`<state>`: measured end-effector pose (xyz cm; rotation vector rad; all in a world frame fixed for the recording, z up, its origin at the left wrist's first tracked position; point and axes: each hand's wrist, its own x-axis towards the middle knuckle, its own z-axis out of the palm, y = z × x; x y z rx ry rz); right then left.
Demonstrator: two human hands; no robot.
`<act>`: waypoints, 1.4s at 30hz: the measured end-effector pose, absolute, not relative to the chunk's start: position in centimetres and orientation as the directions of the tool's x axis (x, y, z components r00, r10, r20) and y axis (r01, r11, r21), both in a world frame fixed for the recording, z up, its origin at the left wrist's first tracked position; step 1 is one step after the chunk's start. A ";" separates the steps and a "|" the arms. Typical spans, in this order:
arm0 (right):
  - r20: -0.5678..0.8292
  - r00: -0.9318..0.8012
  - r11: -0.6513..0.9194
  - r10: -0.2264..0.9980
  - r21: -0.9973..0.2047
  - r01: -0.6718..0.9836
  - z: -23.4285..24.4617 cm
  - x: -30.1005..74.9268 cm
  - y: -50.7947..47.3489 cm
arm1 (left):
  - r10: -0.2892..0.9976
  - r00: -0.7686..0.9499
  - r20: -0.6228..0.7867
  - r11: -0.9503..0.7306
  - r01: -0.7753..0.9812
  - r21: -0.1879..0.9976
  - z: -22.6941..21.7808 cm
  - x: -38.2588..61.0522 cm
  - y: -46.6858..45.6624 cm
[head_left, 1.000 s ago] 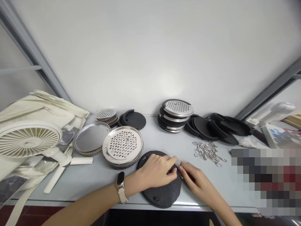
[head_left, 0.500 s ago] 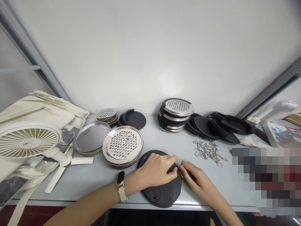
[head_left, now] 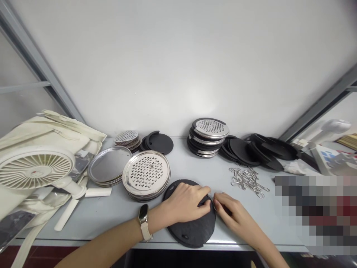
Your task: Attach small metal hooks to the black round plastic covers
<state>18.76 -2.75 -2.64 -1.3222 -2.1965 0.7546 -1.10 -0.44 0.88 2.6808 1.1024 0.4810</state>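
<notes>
A round black disc (head_left: 192,229) lies flat near the table's front edge. My left hand (head_left: 185,203), with a watch on its wrist, rests on top of the disc, fingers curled and pressing at its right rim. My right hand (head_left: 230,212) lies on the table just to the right, its fingertips pinched against the same spot on the rim. Whatever small part sits between those fingertips is hidden.
Perforated metal discs (head_left: 146,173) and plain metal trays (head_left: 107,163) are stacked left of the disc. A black-and-metal stack (head_left: 208,136), loose black discs (head_left: 251,150) and a heap of wire clips (head_left: 248,178) lie behind. A white fan (head_left: 35,169) and cloth bags fill the left.
Almost nothing: both hands stay at the disc's right rim, with only slight finger shifts and a small camera wobble.
</notes>
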 end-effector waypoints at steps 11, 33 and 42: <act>0.119 -0.423 0.392 0.898 -0.651 0.650 -2.8 18.8 -2.8 | 0.716 0.673 0.186 -0.694 0.654 0.302 1.3 -1.1 -0.5; 0.129 -0.433 0.401 0.892 -0.668 0.627 -2.5 18.7 -2.8 | 0.714 0.677 0.179 -0.699 0.672 0.244 1.3 -1.1 -0.4; 0.134 -0.424 0.403 0.896 -0.646 0.648 -2.6 18.7 -2.9 | 0.717 0.679 0.156 -0.690 0.660 0.297 1.0 -1.1 -0.4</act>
